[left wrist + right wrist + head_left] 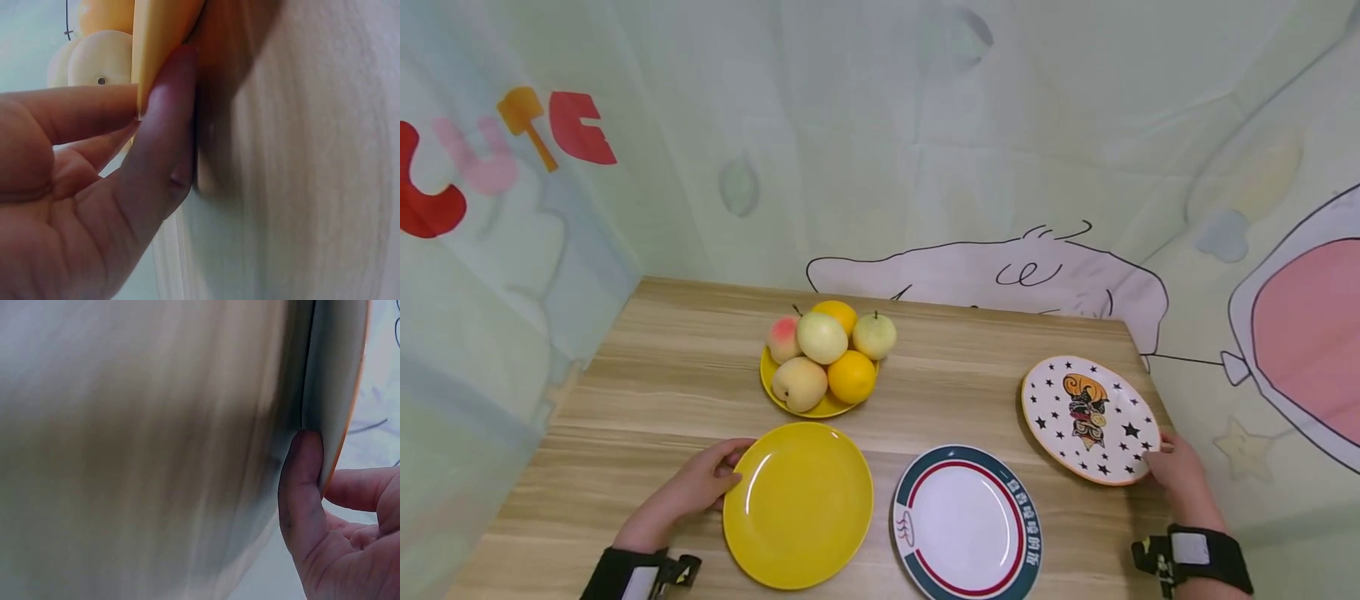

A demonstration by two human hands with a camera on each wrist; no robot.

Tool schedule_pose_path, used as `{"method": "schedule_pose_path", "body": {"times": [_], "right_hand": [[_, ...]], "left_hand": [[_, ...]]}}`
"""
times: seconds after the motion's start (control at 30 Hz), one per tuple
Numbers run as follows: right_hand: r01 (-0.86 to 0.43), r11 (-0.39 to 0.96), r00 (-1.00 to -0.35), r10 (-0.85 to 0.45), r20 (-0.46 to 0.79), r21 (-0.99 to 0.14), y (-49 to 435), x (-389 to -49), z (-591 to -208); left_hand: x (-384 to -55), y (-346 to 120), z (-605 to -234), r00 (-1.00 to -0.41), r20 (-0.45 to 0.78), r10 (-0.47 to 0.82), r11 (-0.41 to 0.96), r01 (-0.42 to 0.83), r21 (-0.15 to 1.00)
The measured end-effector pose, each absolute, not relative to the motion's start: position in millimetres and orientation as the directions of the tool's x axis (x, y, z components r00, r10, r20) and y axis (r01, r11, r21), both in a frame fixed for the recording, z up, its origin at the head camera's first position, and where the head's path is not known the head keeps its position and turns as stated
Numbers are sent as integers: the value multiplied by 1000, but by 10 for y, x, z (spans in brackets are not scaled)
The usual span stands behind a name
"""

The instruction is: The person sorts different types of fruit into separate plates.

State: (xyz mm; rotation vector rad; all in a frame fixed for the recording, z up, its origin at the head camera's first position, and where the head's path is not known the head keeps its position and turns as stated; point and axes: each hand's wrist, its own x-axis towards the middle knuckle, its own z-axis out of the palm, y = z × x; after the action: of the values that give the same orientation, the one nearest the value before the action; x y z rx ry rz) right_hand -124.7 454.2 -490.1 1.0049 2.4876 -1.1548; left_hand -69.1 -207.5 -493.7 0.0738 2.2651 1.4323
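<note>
My left hand (706, 478) pinches the left rim of a plain yellow plate (799, 505). In the left wrist view, fingers are under the yellow plate's edge (153, 50) and the thumb is on the other side. On the right, my right hand (1176, 468) pinches the right rim of a white plate with black stars and an orange edge (1120, 400). The right wrist view shows a finger beneath that star plate (340, 375) close over the table, the thumb at its upper side. Between the two lies a white plate with a dark green and red rim (968, 521).
Behind the yellow plate stands a smaller yellow plate (792, 406) heaped with fruit: oranges (852, 377), pears (801, 385) and a peach (783, 339). The wood-grain table (662, 367) meets a printed cloth backdrop (850, 167) along its back edge.
</note>
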Motion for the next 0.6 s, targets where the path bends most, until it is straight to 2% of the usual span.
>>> {"method": "schedule_pose_path", "body": {"times": [0.13,0.43,0.6], "right_hand": [[620,477,-783,432,-447,-623,4404,-1386,-4881],[595,559,-803,391,-449,-577,3981,-1760,-4854],[557,580,-827,324,-459,-595,3750,-1933,-4834]], "left_hand": [[-689,-2069,-4948,-896,-346,279,451,-196,871],[-694,-2057,-4944,-893,-372,255,464,-225,857],[-694,-2052,-4935,-891,-381,247,468,-235,852]]}}
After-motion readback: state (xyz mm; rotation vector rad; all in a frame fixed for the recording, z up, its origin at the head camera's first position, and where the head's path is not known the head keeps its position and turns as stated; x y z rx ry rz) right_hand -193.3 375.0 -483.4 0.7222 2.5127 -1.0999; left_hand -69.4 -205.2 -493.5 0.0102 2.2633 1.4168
